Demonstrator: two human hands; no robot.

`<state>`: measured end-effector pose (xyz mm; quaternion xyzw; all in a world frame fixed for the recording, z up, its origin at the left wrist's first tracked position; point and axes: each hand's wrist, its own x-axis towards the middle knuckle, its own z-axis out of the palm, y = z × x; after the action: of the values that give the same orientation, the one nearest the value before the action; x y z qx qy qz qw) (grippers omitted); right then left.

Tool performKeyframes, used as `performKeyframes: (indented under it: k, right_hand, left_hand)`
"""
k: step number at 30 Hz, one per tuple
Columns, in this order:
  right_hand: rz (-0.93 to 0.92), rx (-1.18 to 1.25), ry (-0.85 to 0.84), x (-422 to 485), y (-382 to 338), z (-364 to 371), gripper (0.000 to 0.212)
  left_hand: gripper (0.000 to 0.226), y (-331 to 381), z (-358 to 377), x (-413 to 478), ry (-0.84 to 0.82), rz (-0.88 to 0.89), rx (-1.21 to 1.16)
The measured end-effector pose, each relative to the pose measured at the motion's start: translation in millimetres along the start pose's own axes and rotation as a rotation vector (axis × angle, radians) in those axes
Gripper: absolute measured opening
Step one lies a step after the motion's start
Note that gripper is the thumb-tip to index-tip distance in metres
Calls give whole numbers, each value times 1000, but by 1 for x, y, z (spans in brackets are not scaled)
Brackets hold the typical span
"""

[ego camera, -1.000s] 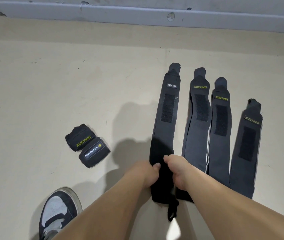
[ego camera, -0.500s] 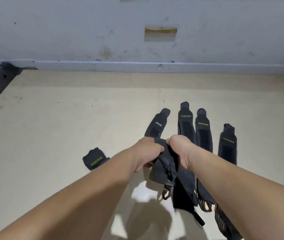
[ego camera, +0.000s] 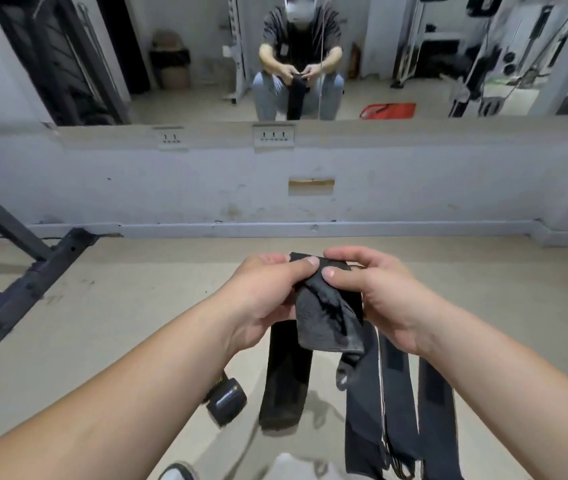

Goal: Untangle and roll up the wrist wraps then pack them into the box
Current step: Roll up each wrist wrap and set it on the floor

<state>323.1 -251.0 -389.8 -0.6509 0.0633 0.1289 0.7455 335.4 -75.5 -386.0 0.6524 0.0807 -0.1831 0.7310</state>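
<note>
A black wrist wrap (ego camera: 327, 313) is lifted in front of me, its top end folded over and pinched between both thumbs and forefingers. My left hand (ego camera: 261, 303) grips its left edge and my right hand (ego camera: 379, 296) its right edge. The long tail (ego camera: 286, 379) hangs down toward the floor, and a thumb loop dangles below the fold. Flat wraps (ego camera: 379, 403) lie side by side on the floor under my right forearm. A rolled wrap (ego camera: 227, 400) sits on the floor below my left forearm, partly hidden. No box is in view.
A grey wall with a mirror (ego camera: 275, 57) faces me; the mirror reflects a seated person holding the wrap. A dark metal rack frame (ego camera: 26, 282) slants across the floor at left. My shoe tip (ego camera: 176, 472) shows at the bottom edge.
Both hands lifted the leftmost wrap off the floor and up to chest height, and the view tilted up to the wall and mirror. The wrap's end is now folded between my fingers.
</note>
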Motion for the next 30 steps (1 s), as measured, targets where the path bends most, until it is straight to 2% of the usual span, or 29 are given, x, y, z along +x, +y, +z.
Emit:
performKeyframes:
  k: [2, 4, 8, 17, 21, 24, 27, 30]
  right_hand:
    - [-16, 46, -13, -15, -6, 2, 38]
    - [-7, 102, -27, -23, -5, 5, 41]
    - [-11, 123, -41, -27, 5, 11, 51]
    - [-60, 109, 14, -2, 20, -10, 58]
    - [-135, -21, 15, 5, 21, -15, 56]
    - [-119, 44, 5, 10, 16, -21, 43]
    - [-46, 102, -45, 9, 11, -26, 38]
    - [-38, 99, -76, 4, 10, -28, 42]
  left_hand:
    - [25, 2, 5, -20, -71, 16, -4]
    - [20, 0, 8, -31, -90, 35, -8]
    - [25, -2, 7, -36, -34, 44, 101]
    - [21, -7, 11, -18, -113, 44, 194]
    - [20, -9, 13, -6, -46, 77, 198]
    - [27, -7, 15, 4, 45, 96, 153]
    - [41, -9, 17, 7, 125, 179, 199]
    - [24, -11, 19, 7, 139, 259, 169]
